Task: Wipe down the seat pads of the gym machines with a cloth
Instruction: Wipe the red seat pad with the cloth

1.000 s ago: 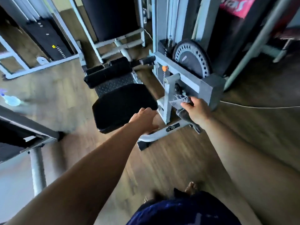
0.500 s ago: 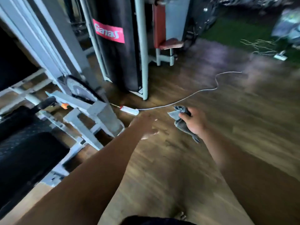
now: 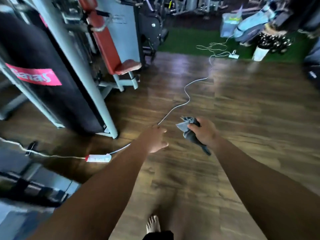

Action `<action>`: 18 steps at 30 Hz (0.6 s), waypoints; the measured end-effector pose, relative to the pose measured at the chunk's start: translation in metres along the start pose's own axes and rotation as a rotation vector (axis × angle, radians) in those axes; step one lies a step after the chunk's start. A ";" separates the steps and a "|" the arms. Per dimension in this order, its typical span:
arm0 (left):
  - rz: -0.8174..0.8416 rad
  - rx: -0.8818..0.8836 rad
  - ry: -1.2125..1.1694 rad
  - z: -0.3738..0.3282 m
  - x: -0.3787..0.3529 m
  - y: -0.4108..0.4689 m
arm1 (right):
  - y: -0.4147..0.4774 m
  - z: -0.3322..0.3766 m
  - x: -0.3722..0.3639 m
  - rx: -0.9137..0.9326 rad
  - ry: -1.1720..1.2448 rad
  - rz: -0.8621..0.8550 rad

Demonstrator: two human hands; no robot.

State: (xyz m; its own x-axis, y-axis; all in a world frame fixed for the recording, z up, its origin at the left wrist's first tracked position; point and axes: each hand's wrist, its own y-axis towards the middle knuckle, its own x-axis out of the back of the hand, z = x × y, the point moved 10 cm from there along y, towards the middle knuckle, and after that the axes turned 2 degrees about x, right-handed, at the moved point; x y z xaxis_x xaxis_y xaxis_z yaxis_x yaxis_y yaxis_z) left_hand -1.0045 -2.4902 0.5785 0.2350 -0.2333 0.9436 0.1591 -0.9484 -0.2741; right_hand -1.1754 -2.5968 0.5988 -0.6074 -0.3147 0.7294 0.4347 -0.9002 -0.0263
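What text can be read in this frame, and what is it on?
"Ganas": white letters on the pink label on the black pad; motion-blurred, the first letter is the weakest.
Grey panel: faint marks near its top, too blurred to read.
Pale bag: yellow-green print, too blurred to read.
Nothing else legible.

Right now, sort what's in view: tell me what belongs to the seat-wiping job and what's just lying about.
For the job:
grey cloth, gripped in the right hand
red seat pad, ahead at left

Just lying about:
white cable
power strip
black punching bag
bags, far right
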 end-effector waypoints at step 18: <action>0.027 -0.134 0.036 -0.039 0.090 0.422 | 0.358 -0.130 0.090 -0.201 0.118 -0.119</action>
State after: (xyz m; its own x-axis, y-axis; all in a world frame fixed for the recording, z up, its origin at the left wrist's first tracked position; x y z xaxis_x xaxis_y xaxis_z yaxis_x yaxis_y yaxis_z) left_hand -0.9535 -2.9200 0.5548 0.2026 -0.2639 0.9430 0.0230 -0.9615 -0.2740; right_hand -1.1612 -2.9864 0.5662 -0.7249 -0.2250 0.6510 0.2217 -0.9711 -0.0886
